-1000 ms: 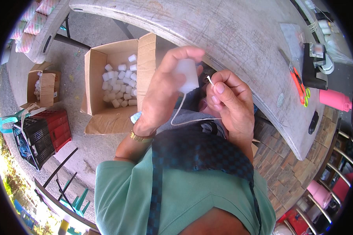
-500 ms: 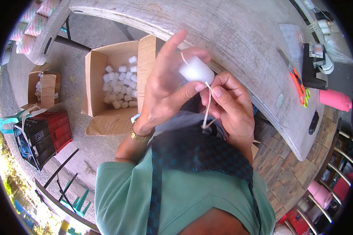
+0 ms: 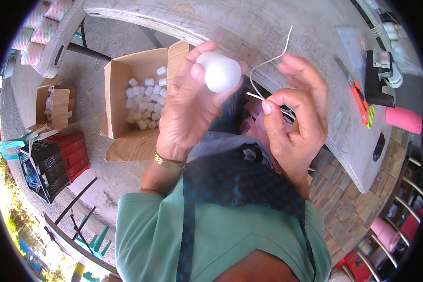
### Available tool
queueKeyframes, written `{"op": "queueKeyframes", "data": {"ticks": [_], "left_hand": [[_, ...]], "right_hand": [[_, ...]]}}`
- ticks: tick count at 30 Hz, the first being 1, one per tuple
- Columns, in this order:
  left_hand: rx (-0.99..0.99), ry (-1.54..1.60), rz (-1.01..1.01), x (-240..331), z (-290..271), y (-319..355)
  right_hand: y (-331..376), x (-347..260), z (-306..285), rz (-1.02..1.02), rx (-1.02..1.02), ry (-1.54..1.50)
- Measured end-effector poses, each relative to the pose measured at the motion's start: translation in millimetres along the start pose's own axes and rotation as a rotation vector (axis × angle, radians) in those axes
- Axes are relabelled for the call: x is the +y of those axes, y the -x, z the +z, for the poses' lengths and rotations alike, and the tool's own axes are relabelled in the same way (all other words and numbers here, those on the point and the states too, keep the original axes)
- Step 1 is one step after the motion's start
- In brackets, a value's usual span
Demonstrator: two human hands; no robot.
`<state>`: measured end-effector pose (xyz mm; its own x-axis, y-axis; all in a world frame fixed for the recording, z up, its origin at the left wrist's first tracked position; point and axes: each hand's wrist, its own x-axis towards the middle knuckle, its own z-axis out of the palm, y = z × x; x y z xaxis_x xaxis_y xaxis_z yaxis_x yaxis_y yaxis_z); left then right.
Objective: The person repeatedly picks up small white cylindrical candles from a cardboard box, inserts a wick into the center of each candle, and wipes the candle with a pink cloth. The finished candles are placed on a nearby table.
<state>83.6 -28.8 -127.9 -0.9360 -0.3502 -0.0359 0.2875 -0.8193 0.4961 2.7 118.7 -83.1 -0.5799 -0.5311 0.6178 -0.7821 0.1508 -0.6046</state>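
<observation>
Left hand [image 3: 185, 103] cupped, right hand [image 3: 305, 115] raised, 2 fingers [image 3: 268, 109] pinched

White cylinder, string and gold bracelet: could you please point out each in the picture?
White cylinder [image 3: 222, 74], head view: on its near end.
String [image 3: 269, 60], head view: on its loose, curving stretch.
Gold bracelet [image 3: 168, 162], head view: middle of its band.

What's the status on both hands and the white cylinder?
Left hand gripping white cylinder. Right hand pinching white cord, loose end curving upward. Nothing seen blocking either hand.
</observation>
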Motion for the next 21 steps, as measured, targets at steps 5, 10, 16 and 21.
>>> {"op": "queueKeyframes", "data": {"ticks": [5, 10, 16, 21], "left_hand": [[-0.055, 0.272, -0.123, -8, -6, 2], [-0.007, 0.1, -0.058, -7, 4, 0], [0.021, 0.026, -0.012, -8, 9, 1], [0.016, -0.001, 0.016, -7, 11, 2]], "right_hand": [[-4, -2, 10, -0.066, 0.002, -0.17], [-6, -4, 10, -0.109, 0.004, -0.093], [-8, -5, 12, -0.138, 0.022, -0.007], [-9, -1, 15, -0.194, 0.037, 0.063]]}}
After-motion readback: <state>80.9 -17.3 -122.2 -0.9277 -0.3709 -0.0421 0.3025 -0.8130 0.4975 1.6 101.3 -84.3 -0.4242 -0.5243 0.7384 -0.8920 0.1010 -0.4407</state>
